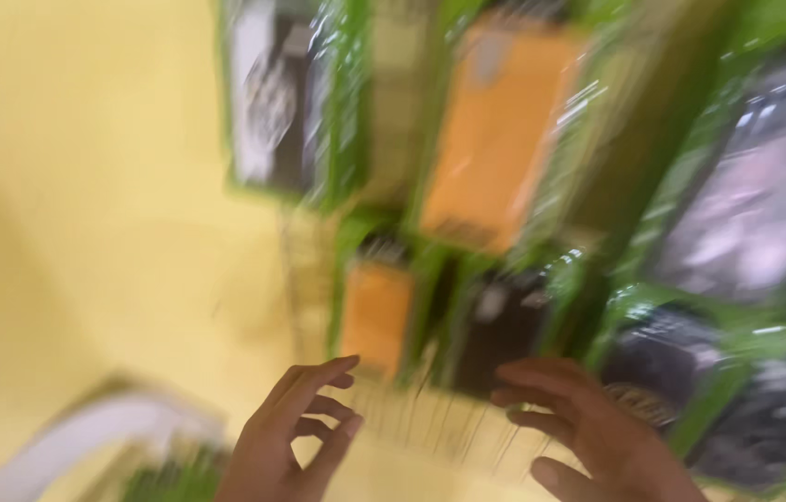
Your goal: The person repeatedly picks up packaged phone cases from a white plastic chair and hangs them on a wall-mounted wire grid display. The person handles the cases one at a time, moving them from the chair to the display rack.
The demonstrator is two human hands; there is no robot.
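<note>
- A yellow wall (86, 186) backs a hanging display, all heavily blurred.
- Green-edged packages hang there; a small orange package (376, 316) is the lowest near the hands.
- Left hand (286, 437), below the orange package, fingers loosely curled, holds nothing.
- Right hand (588, 432), lower right of it, fingers spread, empty, beside a dark package (653, 358).

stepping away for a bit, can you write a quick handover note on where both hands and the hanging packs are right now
Left hand: empty, fingers curled, raised below the small orange pack.
Right hand: empty, fingers spread, close to the black pack; contact cannot be told through the blur.
Packs hang in green-edged rows on the yellow wall; a larger orange pack hangs above.
Done: nothing is in either hand.
Left: both hands are only near the packs; none is gripped.
</note>
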